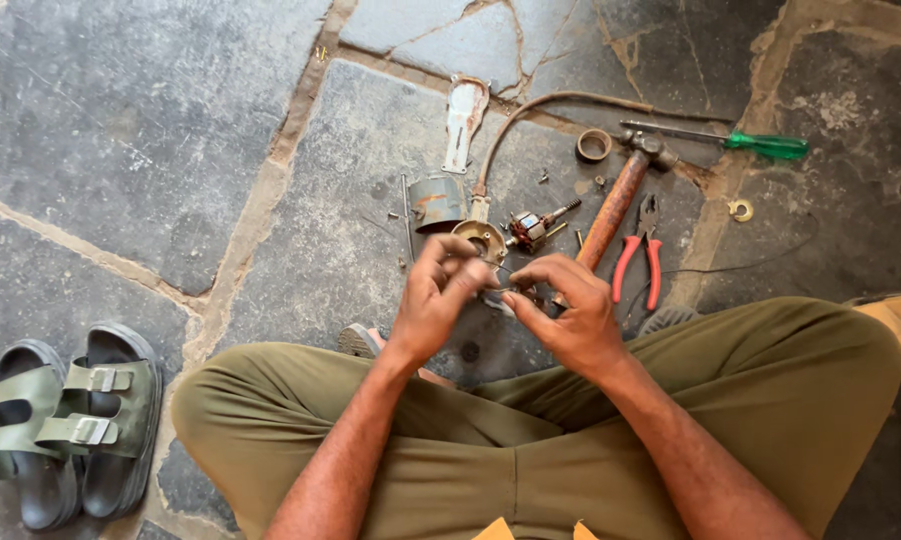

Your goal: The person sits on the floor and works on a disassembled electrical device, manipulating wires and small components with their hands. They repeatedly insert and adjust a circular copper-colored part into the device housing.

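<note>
1. You're sitting cross-legged on the stone floor (150, 120), both hands up over your knees, working on a small metal part (498, 296) between them.
2. Your left hand (438, 295) has its fingers curled in narrow, pinching one end of that part. Your right hand (570, 315) closes round the other end from the right, fingertips tight on it. Most of the part is hidden by your fingers, so its shape is hard to tell.
3. Just beyond your hands on the floor: a round brass-coloured housing (482, 238), and touching its right side a small motor rotor (532, 228) with its shaft pointing right.
4. Further out lie a grey metal cover (437, 200), a hammer (618, 200) with a rusty handle, red-handled pliers (642, 255), and a green-handled screwdriver (740, 142) near the far edge.
5. A pair of green sandals (60, 430) sits at the near left corner.
6. This looks like fine finger work on the held part, mid-step. The next move calls for a steady pinch and a slow turn, kept low over your lap so nothing small drops.
</note>
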`<state>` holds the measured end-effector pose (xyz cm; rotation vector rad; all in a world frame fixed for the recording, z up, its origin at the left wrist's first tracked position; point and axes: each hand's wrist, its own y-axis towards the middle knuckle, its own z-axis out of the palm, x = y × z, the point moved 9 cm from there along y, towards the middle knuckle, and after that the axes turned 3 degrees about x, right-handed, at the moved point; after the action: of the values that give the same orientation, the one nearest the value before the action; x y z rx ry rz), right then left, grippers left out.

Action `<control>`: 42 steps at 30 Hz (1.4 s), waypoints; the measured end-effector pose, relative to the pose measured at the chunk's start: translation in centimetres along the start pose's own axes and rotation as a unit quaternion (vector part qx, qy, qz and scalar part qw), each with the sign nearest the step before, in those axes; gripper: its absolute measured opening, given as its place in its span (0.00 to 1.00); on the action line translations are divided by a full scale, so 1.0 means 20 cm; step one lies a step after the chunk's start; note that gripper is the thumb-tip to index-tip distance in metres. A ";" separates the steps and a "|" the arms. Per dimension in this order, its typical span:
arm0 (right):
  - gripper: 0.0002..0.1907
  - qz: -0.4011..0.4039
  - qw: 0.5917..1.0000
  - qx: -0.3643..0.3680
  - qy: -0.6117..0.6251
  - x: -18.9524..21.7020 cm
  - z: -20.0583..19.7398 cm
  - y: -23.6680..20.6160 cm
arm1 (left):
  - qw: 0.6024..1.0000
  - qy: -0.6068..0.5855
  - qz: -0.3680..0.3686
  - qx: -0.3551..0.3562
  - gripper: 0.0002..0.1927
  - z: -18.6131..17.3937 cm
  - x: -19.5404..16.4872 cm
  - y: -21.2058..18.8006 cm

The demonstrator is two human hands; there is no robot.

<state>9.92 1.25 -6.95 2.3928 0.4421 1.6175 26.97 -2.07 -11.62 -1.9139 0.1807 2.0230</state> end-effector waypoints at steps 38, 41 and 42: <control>0.28 0.255 0.738 -0.031 0.624 -0.53 -0.14 -0.19 | 0.967 -0.218 -0.030 0.127 0.10 0.21 0.14 -0.11; 0.27 0.266 0.685 -0.129 0.666 -0.69 -0.29 -0.21 | 0.968 -0.206 -0.042 0.138 0.10 0.23 0.20 -0.08; 0.24 0.259 0.682 -0.142 0.669 -0.74 -0.34 -0.21 | 0.968 -0.200 -0.047 0.143 0.10 0.24 0.21 -0.07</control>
<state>-2.10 -0.15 -18.58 0.6845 -0.3675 3.1530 22.71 1.43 -15.28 -1.2919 0.2550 2.1336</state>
